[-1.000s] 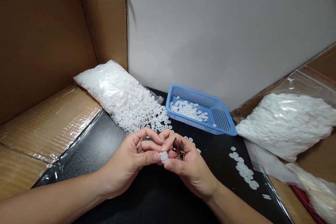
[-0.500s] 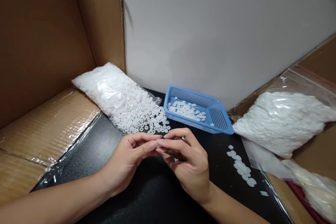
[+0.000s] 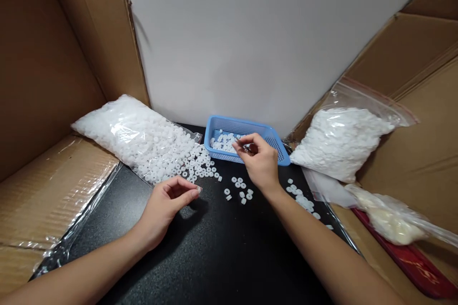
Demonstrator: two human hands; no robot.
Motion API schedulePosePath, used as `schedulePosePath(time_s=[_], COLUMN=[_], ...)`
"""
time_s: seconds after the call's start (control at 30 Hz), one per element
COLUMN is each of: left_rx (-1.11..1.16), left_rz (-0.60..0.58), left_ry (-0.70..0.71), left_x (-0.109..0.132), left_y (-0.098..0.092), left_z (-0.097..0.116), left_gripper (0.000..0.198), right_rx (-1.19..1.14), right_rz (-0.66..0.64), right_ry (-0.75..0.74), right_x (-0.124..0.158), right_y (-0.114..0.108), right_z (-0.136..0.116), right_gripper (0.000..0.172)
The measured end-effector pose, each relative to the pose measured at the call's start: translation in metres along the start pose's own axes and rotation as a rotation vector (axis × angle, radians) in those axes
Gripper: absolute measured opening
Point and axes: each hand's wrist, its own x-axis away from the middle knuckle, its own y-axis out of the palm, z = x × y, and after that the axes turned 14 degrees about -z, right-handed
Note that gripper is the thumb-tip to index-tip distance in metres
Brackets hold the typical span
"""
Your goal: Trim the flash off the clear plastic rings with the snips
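My left hand is held above the black table, thumb and forefinger pinched on a small white plastic ring. My right hand hovers over the near side of the blue basket, its fingers closed. A thin dark object shows among those fingers; its kind is unclear. Small white pieces lie inside the basket, partly behind the right hand. A clear bag of white rings spills a heap of loose rings beyond the left hand. Several rings sit between the hands.
Flat white discs lie in a row right of my right forearm. A zip bag full of white pieces leans by the cardboard at the right. Nearer is a clear bag with cream contents on a red item. A pale wall stands behind.
My hands have parted: the right moved forward over the basket, the left stayed low with the ring. Rings between the hands now show. The view has shifted right.
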Motion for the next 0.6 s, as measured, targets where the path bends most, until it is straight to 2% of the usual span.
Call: schedulePosePath(time_s=[0.1, 0.2, 0.27, 0.33, 0.4, 0.43, 0.5, 0.6], left_rx=[-0.009, 0.01, 0.018, 0.027, 0.032, 0.031, 0.018, -0.055], left_rz=[-0.071, -0.114, -0.147, -0.192, -0.25, -0.283, -0.345, -0.403], left_ry=[-0.005, -0.014, -0.028, -0.039, -0.063, -0.084, -0.134, -0.161], left_x=[-0.001, -0.001, -0.001, 0.001, 0.005, 0.007, 0.011, 0.015], left_y=[0.001, 0.003, 0.004, 0.006, 0.01, 0.012, 0.017, 0.021], left_z=[-0.004, -0.004, -0.004, -0.005, -0.008, -0.011, -0.017, -0.02], left_gripper=[0.015, 0.021, 0.026, 0.028, 0.031, 0.032, 0.033, 0.028], right_rx=[0.024, 0.023, 0.0, -0.035, -0.043, -0.013, 0.053, 0.146], right_rz=[0.02, -0.056, -0.174, -0.355, -0.497, -0.524, -0.556, -0.495], right_ry=[0.04, -0.019, -0.113, -0.243, -0.334, -0.354, -0.315, -0.184], right_x=[-0.012, -0.002, 0.018, 0.045, 0.072, 0.084, 0.1, 0.105], right_y=[-0.014, -0.017, -0.011, 0.001, 0.013, 0.016, 0.014, -0.016], right_z=[0.019, 0.009, -0.01, -0.029, -0.04, -0.042, -0.039, -0.018], right_gripper=[0.015, 0.018, 0.023, 0.013, 0.022, 0.027, 0.032, 0.036])
